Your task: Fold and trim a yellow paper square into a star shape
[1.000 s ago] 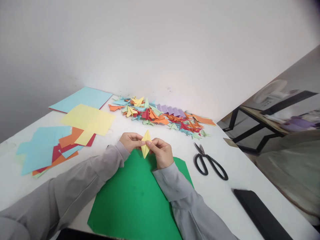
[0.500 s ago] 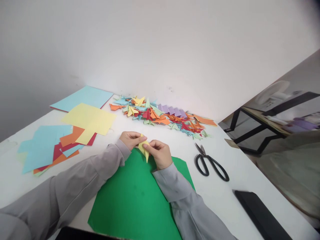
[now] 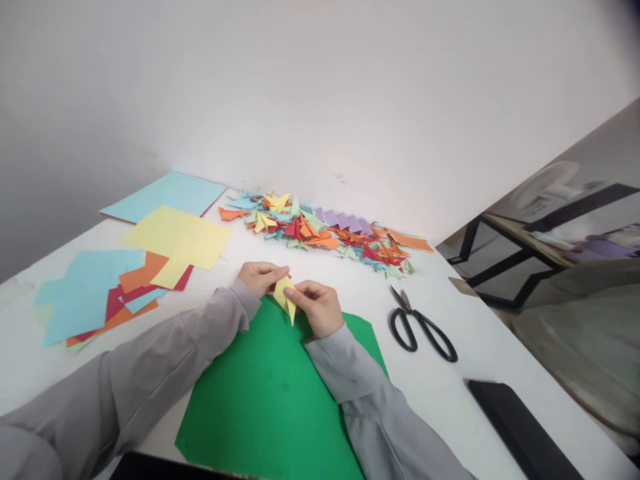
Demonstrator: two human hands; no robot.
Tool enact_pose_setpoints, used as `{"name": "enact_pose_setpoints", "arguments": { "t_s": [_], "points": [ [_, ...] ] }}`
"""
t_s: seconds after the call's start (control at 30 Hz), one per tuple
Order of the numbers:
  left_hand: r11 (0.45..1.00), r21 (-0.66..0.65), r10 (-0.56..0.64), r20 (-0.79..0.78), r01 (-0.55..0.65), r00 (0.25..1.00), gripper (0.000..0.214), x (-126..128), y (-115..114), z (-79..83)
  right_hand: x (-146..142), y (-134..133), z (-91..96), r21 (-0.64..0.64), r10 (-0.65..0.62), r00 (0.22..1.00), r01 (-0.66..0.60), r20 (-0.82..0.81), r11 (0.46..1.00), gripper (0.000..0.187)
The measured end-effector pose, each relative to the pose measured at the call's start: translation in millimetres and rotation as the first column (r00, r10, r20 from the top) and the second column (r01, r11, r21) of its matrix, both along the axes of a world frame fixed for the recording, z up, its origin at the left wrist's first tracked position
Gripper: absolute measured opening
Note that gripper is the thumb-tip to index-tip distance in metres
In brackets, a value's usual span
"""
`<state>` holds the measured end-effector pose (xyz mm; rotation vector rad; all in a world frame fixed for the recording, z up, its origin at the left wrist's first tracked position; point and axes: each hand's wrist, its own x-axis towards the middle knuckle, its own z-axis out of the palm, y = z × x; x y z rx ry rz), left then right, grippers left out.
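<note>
A small folded yellow paper piece (image 3: 285,296) is pinched between both my hands, its lower tip pointing down over a large green sheet (image 3: 270,400). My left hand (image 3: 260,277) grips its upper left edge with closed fingers. My right hand (image 3: 316,308) holds its right side, fingers curled round it. Both hands hover just above the white table (image 3: 450,393), grey sleeves reaching back toward me.
Black scissors (image 3: 420,328) lie to the right of my hands. A heap of folded coloured paper pieces (image 3: 320,232) runs along the wall. Flat sheets in yellow (image 3: 175,241), blue (image 3: 80,293), orange and red lie at left. A black flat object (image 3: 520,427) sits at the right front edge.
The yellow piece has tipped from upright down to the left and sits lower between my hands. My fingers have shifted along its edges.
</note>
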<state>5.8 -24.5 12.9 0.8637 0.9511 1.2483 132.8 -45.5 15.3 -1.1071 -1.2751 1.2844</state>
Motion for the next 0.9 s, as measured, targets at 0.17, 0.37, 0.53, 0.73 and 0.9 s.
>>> {"name": "enact_pose_setpoints", "arguments": {
  "t_s": [0.17,0.37,0.53,0.73,0.9],
  "points": [
    [0.999,-0.037,-0.040,-0.009,0.039,0.999,0.033,-3.6,-0.5,2.7,-0.6,-0.5,-0.2,-0.025,0.047,0.999,-0.047,-0.002,0.999,0.020],
    [0.996,-0.079,-0.029,0.082,0.036,0.996,0.034,-3.4,1.4,7.1,-1.5,-0.4,0.5,0.000,0.043,0.999,-0.043,0.020,0.999,0.024],
    [0.994,-0.052,-0.095,0.066,0.099,0.993,0.035,0.5,-1.7,8.7,1.8,4.8,-5.6,0.010,-0.078,0.996,0.079,-0.039,0.997,0.023],
    [0.998,0.055,-0.029,-0.153,0.038,0.988,0.028,1.5,-5.4,7.3,1.1,7.1,-8.4,-0.028,-0.127,0.982,0.124,-0.143,0.992,0.025],
    [0.998,0.056,-0.022,-0.170,0.032,0.985,0.024,2.2,-5.6,8.1,1.0,7.5,-6.9,-0.078,-0.150,0.970,0.137,-0.193,0.987,0.024]
  ]
}}
